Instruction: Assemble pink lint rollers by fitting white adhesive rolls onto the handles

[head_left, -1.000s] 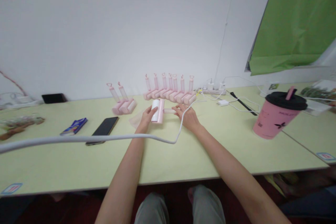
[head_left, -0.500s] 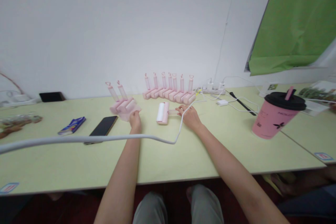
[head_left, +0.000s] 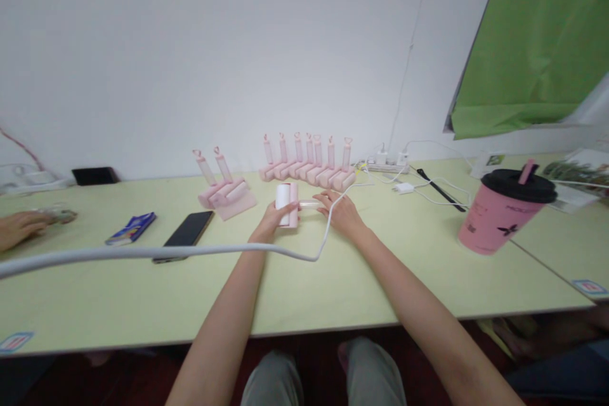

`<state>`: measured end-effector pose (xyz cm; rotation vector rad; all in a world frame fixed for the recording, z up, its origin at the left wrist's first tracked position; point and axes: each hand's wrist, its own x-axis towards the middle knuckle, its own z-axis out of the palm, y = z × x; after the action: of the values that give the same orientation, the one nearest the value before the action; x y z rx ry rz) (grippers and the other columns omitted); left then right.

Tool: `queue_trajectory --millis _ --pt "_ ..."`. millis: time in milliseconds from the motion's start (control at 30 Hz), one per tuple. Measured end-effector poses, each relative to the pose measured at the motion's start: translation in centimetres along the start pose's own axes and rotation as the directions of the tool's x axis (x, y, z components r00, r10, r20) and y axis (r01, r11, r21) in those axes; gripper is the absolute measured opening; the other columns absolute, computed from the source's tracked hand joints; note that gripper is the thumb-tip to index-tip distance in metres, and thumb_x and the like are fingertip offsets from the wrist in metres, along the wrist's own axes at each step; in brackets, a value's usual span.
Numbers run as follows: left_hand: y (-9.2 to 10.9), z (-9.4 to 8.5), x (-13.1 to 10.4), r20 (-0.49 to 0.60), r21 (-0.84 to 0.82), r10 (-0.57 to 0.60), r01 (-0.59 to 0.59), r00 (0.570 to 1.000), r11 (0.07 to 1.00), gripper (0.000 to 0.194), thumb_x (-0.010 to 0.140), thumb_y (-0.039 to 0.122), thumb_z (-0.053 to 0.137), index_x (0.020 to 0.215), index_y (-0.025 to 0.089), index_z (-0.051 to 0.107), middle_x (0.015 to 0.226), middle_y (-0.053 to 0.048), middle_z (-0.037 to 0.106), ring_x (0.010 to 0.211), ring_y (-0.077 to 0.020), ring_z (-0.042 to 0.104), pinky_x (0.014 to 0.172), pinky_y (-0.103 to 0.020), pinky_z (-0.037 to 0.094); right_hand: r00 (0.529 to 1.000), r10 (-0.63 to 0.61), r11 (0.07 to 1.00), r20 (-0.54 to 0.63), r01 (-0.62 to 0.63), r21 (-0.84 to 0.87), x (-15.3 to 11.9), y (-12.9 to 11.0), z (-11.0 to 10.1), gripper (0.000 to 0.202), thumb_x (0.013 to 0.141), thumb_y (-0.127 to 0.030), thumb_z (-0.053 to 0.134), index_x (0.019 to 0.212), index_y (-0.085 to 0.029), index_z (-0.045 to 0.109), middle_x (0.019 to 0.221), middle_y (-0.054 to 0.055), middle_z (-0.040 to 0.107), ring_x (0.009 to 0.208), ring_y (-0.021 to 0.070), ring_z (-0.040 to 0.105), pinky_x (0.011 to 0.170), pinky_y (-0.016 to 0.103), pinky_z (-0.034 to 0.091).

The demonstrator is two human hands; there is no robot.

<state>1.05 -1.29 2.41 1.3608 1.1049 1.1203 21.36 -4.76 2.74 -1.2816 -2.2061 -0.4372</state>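
Our left grip (head_left: pixel 272 218) clasps the roller head (head_left: pixel 284 195) | right grip (head_left: pixel 342 210) pinches its clear handle (head_left: pixel 309 203) | presumably for steadiness

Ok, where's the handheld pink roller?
Head view, near centre: pink roller held between left hand and right hand, in front of the longer roller row.
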Motion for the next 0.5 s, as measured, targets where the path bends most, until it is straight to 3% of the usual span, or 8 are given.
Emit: queue_trajectory --millis 200,500 --pt "-0.2 1.0 0.5 -0.176 0.325 0.197 -0.132 0.965 0.936 0.054 0.050 0.045 0.073 0.087 0.009 0.058 0.079 -0.007 0.063 0.063 -0.0143 0.055 0.053 -0.024 0.043 0.939 0.109 0.994 0.328 -0.092 -0.067 -0.2 0.1 0.7 0.048 0.090 -0.053 0.024 0.109 -0.019 0.051 0.087 0.009 0.067 0.082 0.0210 0.062 0.067 0.027 0.039" --pt "0.4 1.9 -0.5 -0.263 0.611 0.411 -0.179 0.873 0.771 0.049 0.059 0.054 0.063 0.083 0.011 0.060 0.070 -0.004 0.058 0.060 -0.0132 0.049 0.052 -0.023 0.036 0.936 0.119 0.989 0.331 -0.084 -0.119 0.4 0.1 0.2 0.053 0.091 -0.053 0.022 0.106 -0.012 0.052 0.089 0.015 0.067 0.086 0.0235 0.062 0.069 0.027 0.039"
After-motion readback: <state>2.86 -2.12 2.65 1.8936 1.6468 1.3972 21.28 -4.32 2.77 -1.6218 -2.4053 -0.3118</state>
